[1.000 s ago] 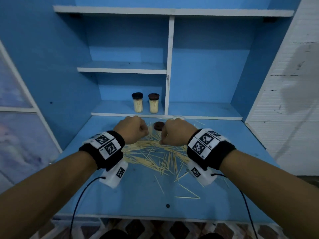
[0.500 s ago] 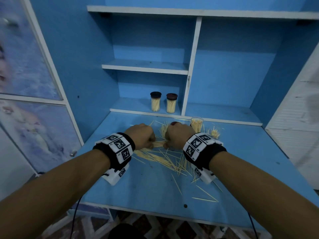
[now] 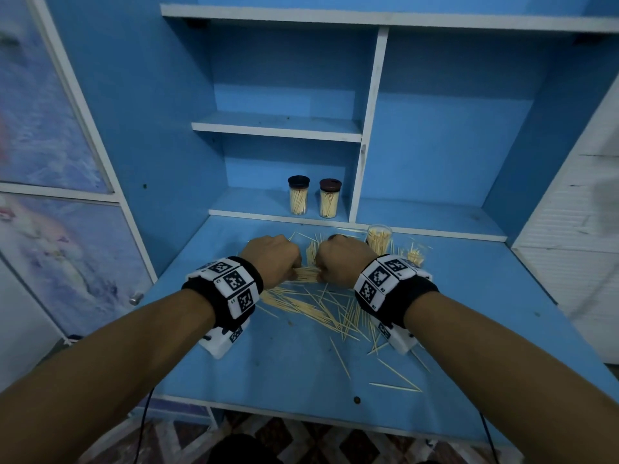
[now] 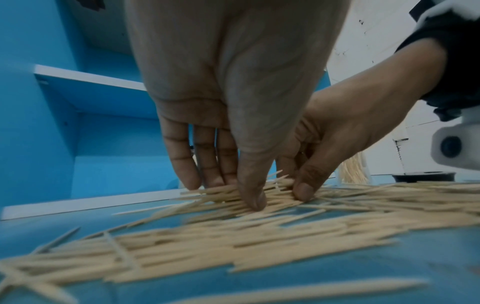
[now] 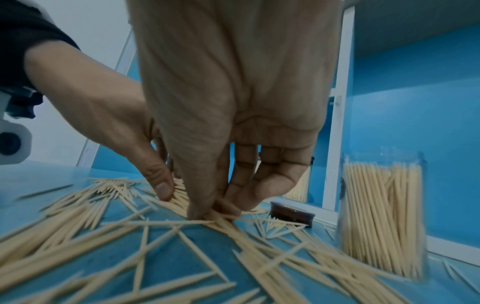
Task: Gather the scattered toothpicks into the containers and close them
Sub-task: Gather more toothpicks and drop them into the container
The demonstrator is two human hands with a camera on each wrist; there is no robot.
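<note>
Many toothpicks (image 3: 311, 306) lie scattered on the blue desk (image 3: 294, 373). My left hand (image 3: 272, 260) and right hand (image 3: 342, 259) sit close together at the far side of the pile. Each pinches one end of the same bundle of toothpicks (image 3: 306, 274) that lies on the desk. The left wrist view shows the left hand (image 4: 231, 193) with thumb in front and fingers behind the bundle (image 4: 275, 191). The right hand (image 5: 218, 209) pinches likewise. An open clear container (image 3: 379, 236) partly filled with toothpicks stands just right of the right hand. Its brown lid (image 5: 292, 214) lies beside it.
Two closed toothpick containers (image 3: 298, 195) (image 3: 329, 198) stand on the low shelf behind the desk, left of the white divider (image 3: 365, 155). More loose toothpicks (image 3: 395, 383) lie toward the front edge. A cupboard door (image 3: 67, 262) is at the left.
The head view has swung left and closer. Both hands have drawn together over the far side of the pile and now pinch a bundle between them.
</note>
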